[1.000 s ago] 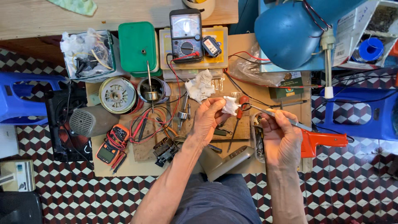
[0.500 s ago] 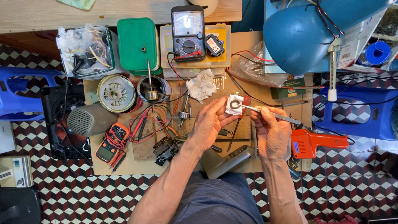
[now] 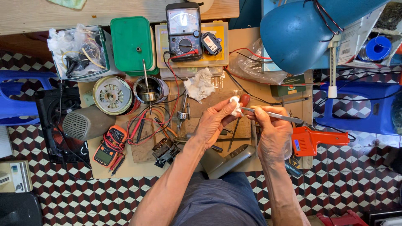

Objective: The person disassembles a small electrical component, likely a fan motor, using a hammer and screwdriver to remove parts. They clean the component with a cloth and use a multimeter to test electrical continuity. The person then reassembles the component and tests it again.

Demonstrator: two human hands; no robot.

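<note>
Head view, looking down on a cluttered workbench (image 3: 268,42). The left hand (image 3: 215,121) pinches a small white wad of tissue (image 3: 234,104) between thumb and fingertips, with a small reddish-brown piece (image 3: 244,99) at its far side; what that piece is cannot be made out. The right hand (image 3: 272,129) is closed around a slim metal tool (image 3: 274,114), probably tweezers, whose tip touches the wad. Both hands meet above the middle of the bench, just beside a wooden board (image 3: 238,129).

Open room is scant. To the left lie tangled red and black leads (image 3: 146,121), an orange meter (image 3: 109,144) and two round motor parts (image 3: 112,94). To the right an orange soldering gun (image 3: 318,140) lies close by the right wrist. Beyond the hands are a crumpled tissue (image 3: 200,83), a black analogue meter (image 3: 184,29) and a green box (image 3: 132,44).

A blue lamp shade (image 3: 301,33) overhangs the upper right corner and hides the bench beneath it. The near bench edge is covered by the forearms and the person's lap; the frame cuts off the lamp's top and the blue stools at either side.
</note>
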